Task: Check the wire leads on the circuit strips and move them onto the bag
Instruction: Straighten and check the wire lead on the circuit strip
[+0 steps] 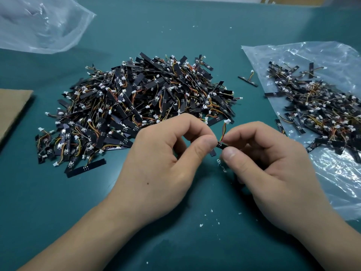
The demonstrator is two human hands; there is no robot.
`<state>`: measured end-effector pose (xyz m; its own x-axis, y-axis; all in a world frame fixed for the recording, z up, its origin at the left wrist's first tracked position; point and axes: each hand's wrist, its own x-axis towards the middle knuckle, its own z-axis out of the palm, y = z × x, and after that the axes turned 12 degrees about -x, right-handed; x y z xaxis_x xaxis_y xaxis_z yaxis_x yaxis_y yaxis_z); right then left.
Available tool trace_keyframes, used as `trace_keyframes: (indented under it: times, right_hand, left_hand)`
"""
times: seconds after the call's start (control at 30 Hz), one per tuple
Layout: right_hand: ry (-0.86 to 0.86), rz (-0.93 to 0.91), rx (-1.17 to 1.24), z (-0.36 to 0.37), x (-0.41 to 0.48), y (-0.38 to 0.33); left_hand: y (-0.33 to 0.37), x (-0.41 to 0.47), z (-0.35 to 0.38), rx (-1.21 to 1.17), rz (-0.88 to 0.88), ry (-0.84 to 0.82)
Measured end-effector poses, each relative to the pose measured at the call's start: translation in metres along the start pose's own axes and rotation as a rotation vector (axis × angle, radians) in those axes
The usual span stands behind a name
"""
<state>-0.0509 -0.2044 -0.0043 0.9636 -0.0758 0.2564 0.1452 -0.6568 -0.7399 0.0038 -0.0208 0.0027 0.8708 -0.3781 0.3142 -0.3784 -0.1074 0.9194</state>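
Strip (pixel 220 146): I am pinching one circuit strip between both hands, just on the near side of the pile (pixel 136 106). It seems to be lying roughly left to right, though my fingertips are hiding most of it.
Wire lead (pixel 224 132): it is rising from the strip's right end toward the far side, ending in a white connector (pixel 227 121).
Left hand (pixel 166 153): thumb and forefinger are clamping the strip's left part.
Right hand (pixel 273 167): thumb and forefinger are gripping the right end, at the foot of the wire lead.
Bag (pixel 332 182): it is lying on the surface (pixel 185 241) to the right, with strips heaped on it. My right hand is working just beside its left edge, so it is the nearer one.
Coming move: I am judging that the strip is heading right toward the bag, carried by my right hand once my left hand is letting go.
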Motion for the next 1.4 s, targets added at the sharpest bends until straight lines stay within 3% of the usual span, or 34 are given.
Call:
trace_keyframes:
  times: [1.4]
  right_hand:
    - [-0.075,0.002,0.028,-0.0037,-0.0007,0.0003]
  left_hand:
    - [-0.0008,0.0000,-0.0015,-0.087,-0.076,-0.103]
